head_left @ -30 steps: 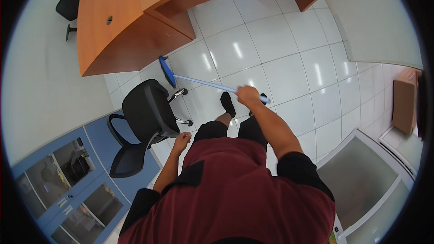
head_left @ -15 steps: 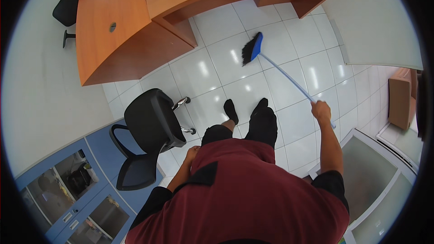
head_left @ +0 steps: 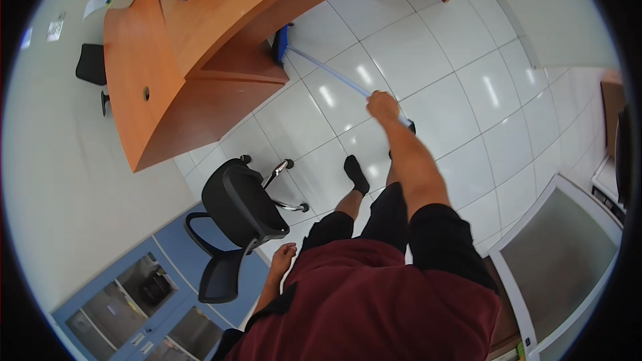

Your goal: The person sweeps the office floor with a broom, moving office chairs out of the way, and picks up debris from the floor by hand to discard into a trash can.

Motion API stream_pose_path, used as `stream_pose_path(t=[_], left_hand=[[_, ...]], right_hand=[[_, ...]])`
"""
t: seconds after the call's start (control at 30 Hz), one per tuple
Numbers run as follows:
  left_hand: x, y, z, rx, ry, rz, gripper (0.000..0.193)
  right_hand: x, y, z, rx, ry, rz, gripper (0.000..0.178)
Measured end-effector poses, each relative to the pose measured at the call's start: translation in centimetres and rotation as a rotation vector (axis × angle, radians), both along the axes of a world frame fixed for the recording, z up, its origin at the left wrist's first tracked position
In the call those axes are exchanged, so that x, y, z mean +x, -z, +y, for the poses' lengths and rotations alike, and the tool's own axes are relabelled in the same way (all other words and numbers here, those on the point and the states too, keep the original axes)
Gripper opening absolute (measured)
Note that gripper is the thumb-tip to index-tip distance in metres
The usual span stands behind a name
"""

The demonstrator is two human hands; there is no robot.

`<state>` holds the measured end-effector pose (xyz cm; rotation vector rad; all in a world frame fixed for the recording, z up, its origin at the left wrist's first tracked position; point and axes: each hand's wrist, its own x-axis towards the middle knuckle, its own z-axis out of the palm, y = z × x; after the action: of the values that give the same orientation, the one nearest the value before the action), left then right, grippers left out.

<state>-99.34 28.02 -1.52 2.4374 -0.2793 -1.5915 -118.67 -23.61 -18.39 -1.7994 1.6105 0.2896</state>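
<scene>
A broom [head_left: 331, 72] with a pale blue handle and a blue head slants across the floor in front of me. My right hand [head_left: 383, 105] is closed around the handle near its upper end, and the arm reaches forward and inward. The broom head [head_left: 280, 45] is at the base of the wooden desk [head_left: 234, 103], beside its inner panel. Part of the dark bristles is hard to make out there. My left hand [head_left: 284, 258] hangs by my left side, near the black office chair [head_left: 242, 200], fingers loosely curled and nothing visible in them.
The chair's wheeled legs [head_left: 291, 206] spread over the white tiled floor [head_left: 408, 40]. Behind it stands a blue cabinet [head_left: 167, 261] with glass doors. A frosted glass panel [head_left: 558, 254] is at the right. Another black chair [head_left: 91, 64] is beyond the desk.
My right hand has swung left across my front, carrying the broom head left to the desk base. My left hand has come away from my shirt. The view has shifted.
</scene>
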Motion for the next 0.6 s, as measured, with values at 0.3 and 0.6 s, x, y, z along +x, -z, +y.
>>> stream_pose_path(t=[0.3, 0.6], left_hand=[[-5.8, 2.3, -3.6, 0.038, 0.165, -0.022, 0.035], [-9.6, 1.0, -7.8, 0.188, 0.096, -0.031, 0.035]], right_hand=[[-25.5, -6.0, 2.7, -0.012, 0.037, 0.343, 0.034], [-9.7, 3.0, -6.1, -0.116, -0.104, -0.076, 0.023]])
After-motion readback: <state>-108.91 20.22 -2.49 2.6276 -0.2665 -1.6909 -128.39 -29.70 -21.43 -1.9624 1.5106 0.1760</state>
